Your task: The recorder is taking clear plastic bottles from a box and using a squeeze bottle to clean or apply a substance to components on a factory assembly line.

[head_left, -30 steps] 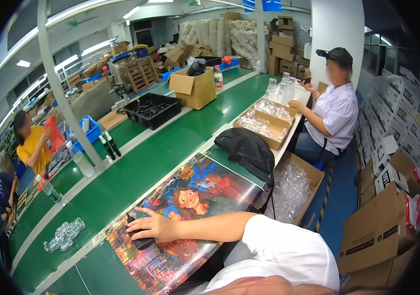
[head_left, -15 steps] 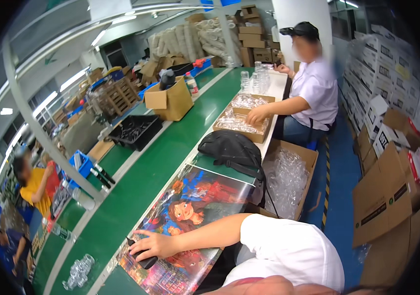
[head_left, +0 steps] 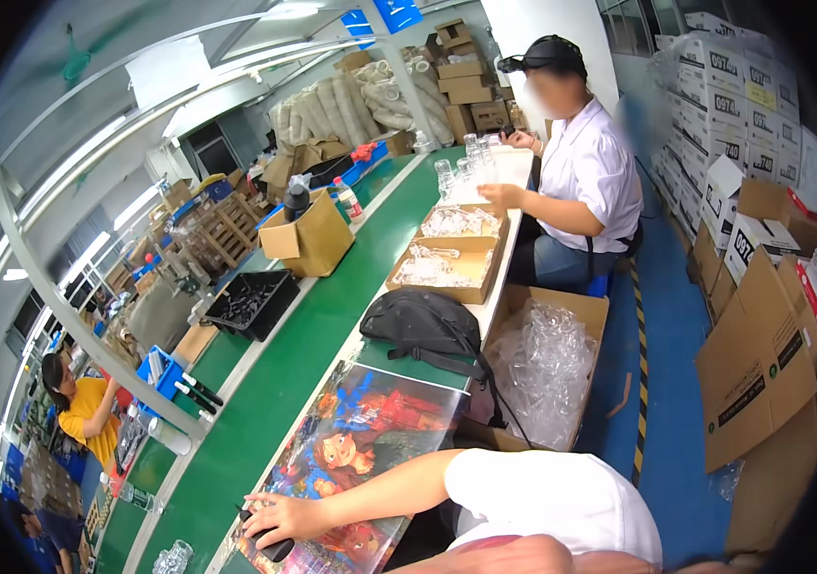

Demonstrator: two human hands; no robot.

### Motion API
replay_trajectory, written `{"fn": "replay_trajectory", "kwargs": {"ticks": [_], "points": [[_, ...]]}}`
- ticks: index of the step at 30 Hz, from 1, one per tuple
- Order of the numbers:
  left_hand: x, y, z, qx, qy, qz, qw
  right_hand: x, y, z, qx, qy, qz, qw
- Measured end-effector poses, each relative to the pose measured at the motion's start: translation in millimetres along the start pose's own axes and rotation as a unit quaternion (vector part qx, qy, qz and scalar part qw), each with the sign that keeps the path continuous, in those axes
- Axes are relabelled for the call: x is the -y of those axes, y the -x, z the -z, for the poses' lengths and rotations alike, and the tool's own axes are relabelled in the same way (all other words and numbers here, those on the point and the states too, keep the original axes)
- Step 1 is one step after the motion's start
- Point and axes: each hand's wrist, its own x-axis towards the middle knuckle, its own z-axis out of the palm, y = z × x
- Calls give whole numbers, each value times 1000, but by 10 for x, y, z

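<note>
My right hand (head_left: 289, 518) rests at the near left end of a glossy picture mat (head_left: 408, 402) printed with colourful cartoon figures. Its fingers curl over a small rounded black object (head_left: 277, 550), mostly covered by the palm, so its exact kind does not show. The bare forearm reaches in from a white sleeve (head_left: 552, 507) at the lower right. My left hand is out of view. A black bag (head_left: 423, 320) with straps lies at the mat's far end.
Beyond the bag are two cardboard trays (head_left: 471, 260) of clear plastic pieces, where a co-worker (head_left: 566, 177) sits. A carton (head_left: 595, 311) of clear plastic stands beside the bench. Across the green bench (head_left: 318, 311) are a black bin (head_left: 253, 304) and an open box (head_left: 318, 234).
The view has tilted, shifting the scene. The co-worker's near hand has risen from the tray toward the clear cups. My right hand stays on the black object.
</note>
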Motion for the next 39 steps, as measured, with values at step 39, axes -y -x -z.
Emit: {"fn": "replay_trajectory", "kwargs": {"ticks": [39], "points": [[646, 1490, -663, -352, 391, 6, 850, -254, -232, 408, -185, -93, -339, 918]]}}
